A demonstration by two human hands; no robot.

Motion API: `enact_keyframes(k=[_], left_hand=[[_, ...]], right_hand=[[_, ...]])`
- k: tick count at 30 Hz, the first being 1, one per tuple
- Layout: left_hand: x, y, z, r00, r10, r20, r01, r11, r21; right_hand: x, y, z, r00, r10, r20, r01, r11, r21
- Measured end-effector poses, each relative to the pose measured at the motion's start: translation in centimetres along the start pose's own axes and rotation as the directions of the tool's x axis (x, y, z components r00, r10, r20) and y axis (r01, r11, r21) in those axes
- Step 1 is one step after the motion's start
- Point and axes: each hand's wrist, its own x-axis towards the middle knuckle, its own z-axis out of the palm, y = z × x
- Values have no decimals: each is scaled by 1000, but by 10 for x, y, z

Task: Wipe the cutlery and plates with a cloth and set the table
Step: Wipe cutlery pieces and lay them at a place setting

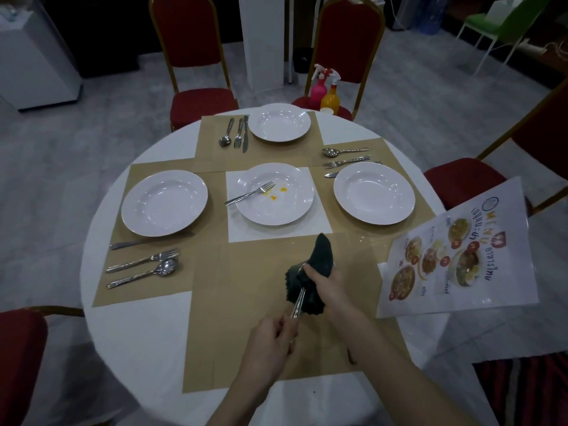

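My left hand (272,342) grips the handle of a steel utensil (298,304) over the near brown placemat (246,333). Its head is wrapped in a dark cloth (310,272), which my right hand (327,282) grips around it; I cannot tell what kind of utensil it is. In the middle of the round white table (138,339) stands a white plate (275,193) with orange stains and a fork (249,193) lying on it. Clean white plates sit at the left (164,202), right (373,193) and far (279,122) places.
Cutlery lies beside the left plate (143,261), the far plate (235,133) and the right plate (347,159). A laminated menu (455,256) overhangs the table's right edge. Two spray bottles (324,89) stand at the far edge. Red chairs (196,53) ring the table.
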Motion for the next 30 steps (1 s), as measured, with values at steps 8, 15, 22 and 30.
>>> enact_keyframes(k=[8,15,22,30], left_hand=[[-2,5,7,1000,-1,28,3,998,-62],[7,10,12,997,-15,71,19,998,-63],[5,7,12,993,-50,107,56,997,-51],[7,10,14,995,-30,94,35,998,-54]], right_hand=[[1,-1,-5,998,-5,64,6,1000,-10],[2,9,-12,998,-30,58,30,1000,-3],[14,2,-24,1000,27,-1,-27,999,24],[5,5,-7,993,-3,114,2,1000,10]])
